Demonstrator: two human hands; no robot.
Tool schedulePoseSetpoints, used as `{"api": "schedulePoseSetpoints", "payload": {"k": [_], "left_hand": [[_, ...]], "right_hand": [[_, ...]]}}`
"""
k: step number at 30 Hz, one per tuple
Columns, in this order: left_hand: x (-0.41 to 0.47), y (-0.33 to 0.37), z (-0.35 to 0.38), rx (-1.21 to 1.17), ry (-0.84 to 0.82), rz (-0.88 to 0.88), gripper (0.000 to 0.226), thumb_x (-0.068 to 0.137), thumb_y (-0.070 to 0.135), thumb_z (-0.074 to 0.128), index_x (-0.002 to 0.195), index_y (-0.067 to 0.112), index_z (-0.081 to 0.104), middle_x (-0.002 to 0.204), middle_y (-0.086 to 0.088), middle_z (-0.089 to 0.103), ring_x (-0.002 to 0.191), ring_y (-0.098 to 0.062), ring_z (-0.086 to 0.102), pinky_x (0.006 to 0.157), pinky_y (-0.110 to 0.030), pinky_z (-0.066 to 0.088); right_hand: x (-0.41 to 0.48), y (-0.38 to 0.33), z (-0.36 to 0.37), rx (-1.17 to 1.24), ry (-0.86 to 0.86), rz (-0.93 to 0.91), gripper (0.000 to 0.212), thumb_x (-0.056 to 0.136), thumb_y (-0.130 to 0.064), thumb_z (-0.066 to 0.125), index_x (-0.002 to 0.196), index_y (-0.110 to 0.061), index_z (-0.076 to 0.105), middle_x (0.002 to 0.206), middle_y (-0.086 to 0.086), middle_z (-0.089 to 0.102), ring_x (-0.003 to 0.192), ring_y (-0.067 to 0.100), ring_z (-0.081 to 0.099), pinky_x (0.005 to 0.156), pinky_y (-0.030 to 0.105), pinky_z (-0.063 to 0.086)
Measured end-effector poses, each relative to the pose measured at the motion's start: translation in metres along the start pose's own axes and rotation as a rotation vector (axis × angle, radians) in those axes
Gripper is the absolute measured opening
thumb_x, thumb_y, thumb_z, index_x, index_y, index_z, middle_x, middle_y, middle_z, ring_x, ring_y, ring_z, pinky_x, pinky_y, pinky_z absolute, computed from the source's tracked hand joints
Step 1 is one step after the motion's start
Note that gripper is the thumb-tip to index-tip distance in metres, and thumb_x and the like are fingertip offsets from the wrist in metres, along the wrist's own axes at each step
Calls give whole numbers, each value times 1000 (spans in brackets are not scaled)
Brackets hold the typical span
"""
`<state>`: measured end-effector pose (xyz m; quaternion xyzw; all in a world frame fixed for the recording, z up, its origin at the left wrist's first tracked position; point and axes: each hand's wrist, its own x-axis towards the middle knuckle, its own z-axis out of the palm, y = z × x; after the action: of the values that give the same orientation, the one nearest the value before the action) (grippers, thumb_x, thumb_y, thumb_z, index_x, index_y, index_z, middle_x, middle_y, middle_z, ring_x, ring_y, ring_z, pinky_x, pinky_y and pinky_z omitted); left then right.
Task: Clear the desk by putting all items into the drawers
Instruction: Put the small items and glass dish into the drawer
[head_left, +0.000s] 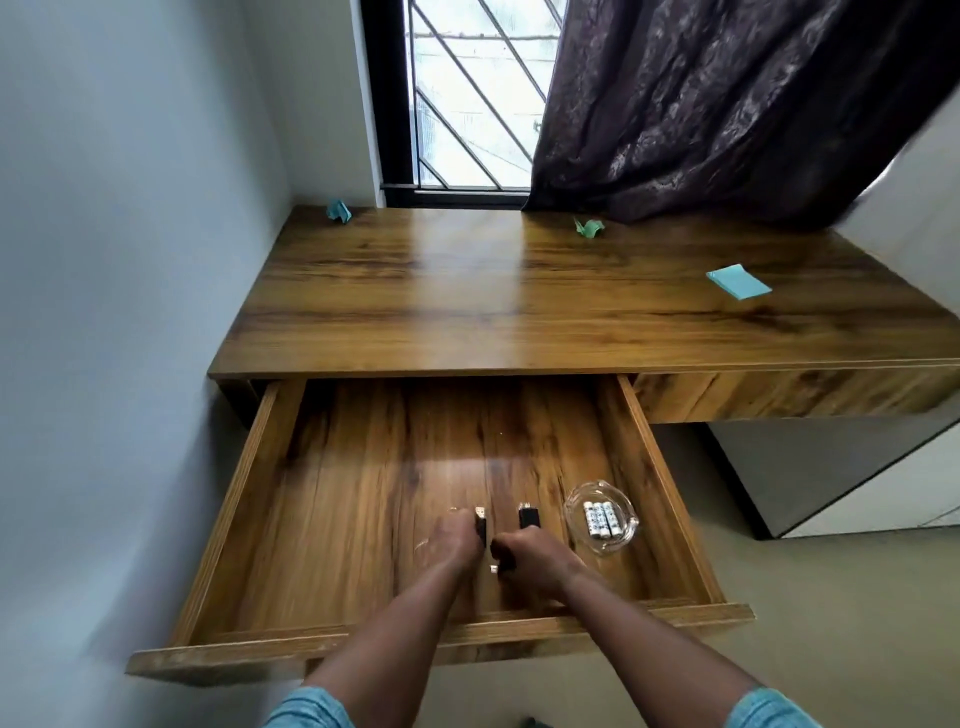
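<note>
Drawer (358, 483) is pulled out wide under the desk (467, 301), both arms reaching in from 6 o'clock. Left hand (457, 535) is at the drawer's near centre, fingers curled round the first USB stick (481, 521), black, its metal plug poking out toward 12 o'clock. Right hand (532, 556) is just beside it at 3 o'clock, fingers clamped on the second USB stick (497, 558), black, pale tip pointing down toward 6 o'clock. The hands are near each other but not touching. The third USB stick (529, 517) lies loose on the drawer floor, just off the right hand at 12 o'clock, with no hand on it. Glass ashtray (575, 506) sits at 3 o'clock of that stick, inside the drawer near its right wall, with three white batteries (601, 519) lying side by side in it. There is a faint glassy edge at 9 o'clock of the left hand; I cannot tell what it is. On the desktop: teal paper figure (338, 210) at the far left corner, about 11 o'clock; green paper figure (588, 228) at the back edge, about 12 to 1 o'clock; blue note pad (737, 280) at 2 o'clock, well apart from both. Second drawer front (779, 395) at 3 o'clock of the open one is closed. Dark curtain (727, 104) hangs over the desk's back right, with the barred window (467, 104) beside it at 9 o'clock. Light blue sleeves (306, 709) show at the bottom edge.
</note>
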<state>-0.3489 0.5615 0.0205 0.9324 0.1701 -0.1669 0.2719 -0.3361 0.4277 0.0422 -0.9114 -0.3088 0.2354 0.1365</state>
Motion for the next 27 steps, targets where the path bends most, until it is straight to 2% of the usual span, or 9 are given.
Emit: {"api": "schedulePoseSetpoints", "payload": {"k": [2,4,8,11,17,24,27], "left_hand": [[-1,-1,3,37,-21,3,17,92,19,54,105,19,64,102,-2,63,89,-15,59,75,-28,50],[-2,-1,4,60,-20,5,18,93,20,54,109,19,62,106,-2,62,88,-13,57,70,-26,46],[-4,2,3,54,-16,-23,18,93,21,53,109,21,61,102,-2,62,89,-14,61,79,-29,55],[-5,3,3,68,-12,-33,16,94,23,51,106,21,61,100,-1,62,89,-16,61,83,-34,55],[-6,-5,14,45,-3,-21,15,92,29,54,105,22,60,98,0,61,86,-13,60,73,-24,50],[-16,-3,13,35,2,4,14,94,28,52,106,22,57,101,-1,60,86,-12,57,72,-24,47],[-15,-2,15,22,-31,21,15,94,25,52,107,20,57,102,-1,58,89,-13,56,77,-26,48]], "right_hand": [[-2,4,2,-6,-30,-16,25,87,-13,57,111,-11,63,108,9,69,99,23,65,78,21,44],[-3,8,2,-12,-55,-36,21,88,-16,57,108,-14,64,104,7,70,95,20,66,79,22,48],[-6,15,4,-29,-91,-57,22,88,-20,58,109,-17,63,105,5,69,96,19,65,86,31,54],[-7,17,5,-38,-101,-82,24,88,-21,59,112,-18,61,107,4,68,98,18,65,88,33,54],[-6,18,8,-118,-135,-169,24,89,-21,58,111,-13,61,106,8,68,97,22,65,88,36,54],[-6,16,10,-183,-167,-216,22,92,-21,54,111,-10,60,104,11,68,95,24,65,88,36,53],[-5,15,9,-203,-166,-215,22,92,-18,54,110,-8,61,105,14,67,96,28,64,87,37,52]]}}
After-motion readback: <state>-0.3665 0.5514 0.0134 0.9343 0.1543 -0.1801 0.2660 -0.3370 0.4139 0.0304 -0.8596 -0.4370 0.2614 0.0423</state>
